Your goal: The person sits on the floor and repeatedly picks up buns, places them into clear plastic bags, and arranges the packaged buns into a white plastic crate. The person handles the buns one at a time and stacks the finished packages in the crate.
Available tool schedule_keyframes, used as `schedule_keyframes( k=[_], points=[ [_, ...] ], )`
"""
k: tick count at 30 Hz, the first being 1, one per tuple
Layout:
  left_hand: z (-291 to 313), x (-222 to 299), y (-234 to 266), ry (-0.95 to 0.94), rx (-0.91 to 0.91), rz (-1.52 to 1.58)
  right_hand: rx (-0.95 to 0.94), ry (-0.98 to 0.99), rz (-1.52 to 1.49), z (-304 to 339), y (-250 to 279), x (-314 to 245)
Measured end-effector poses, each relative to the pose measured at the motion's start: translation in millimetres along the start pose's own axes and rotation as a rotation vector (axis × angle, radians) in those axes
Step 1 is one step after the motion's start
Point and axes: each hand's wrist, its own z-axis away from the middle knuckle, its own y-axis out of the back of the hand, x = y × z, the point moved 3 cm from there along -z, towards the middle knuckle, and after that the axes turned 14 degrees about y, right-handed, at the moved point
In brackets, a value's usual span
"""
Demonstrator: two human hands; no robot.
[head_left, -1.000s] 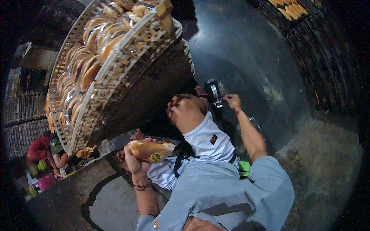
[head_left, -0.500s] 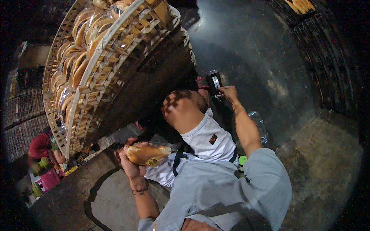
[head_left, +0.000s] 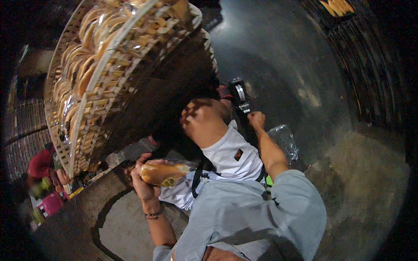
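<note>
My left hand [head_left: 144,188] is wrapped round a long golden bread roll [head_left: 157,174] in a clear plastic bag with a round yellow-and-black label. The bag's loose end points right, over my lap. My right hand [head_left: 257,119] is closed in a pinch just beside the near end of a black tape dispenser [head_left: 239,92] with a pale roll in it. Whatever its fingers hold is too small to make out. The dispenser rests beyond my knee, to the right of the basket.
A large woven basket [head_left: 89,93] filled with bagged bread rolls stands tilted at upper left. Clear plastic bags [head_left: 285,139] lie right of my right forearm. Dark racks [head_left: 365,65] line the far right, with yellow bread sticks [head_left: 337,7] on top. A person in red [head_left: 42,163] is at far left.
My right hand has drawn back slightly from the tape dispenser, toward me. My left hand still holds the bagged roll. The whole view has shifted a little.
</note>
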Motion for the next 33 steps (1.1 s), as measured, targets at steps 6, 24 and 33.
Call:
schedule_keyframes(
  k=[6, 24, 33],
  points=[
    [11, 26, -11, -0.189, -0.026, -0.174, -0.042, 0.153, -0.047, 7, 19, -1],
    [86, 137, -57, -0.908, -0.041, -0.426, -1.519, 1.115, -0.973, 239, 276, -456],
    [110, 134, -46, -0.979, 0.037, -0.517, -1.509, 0.848, -0.821, 257, 251, -501]
  ],
)
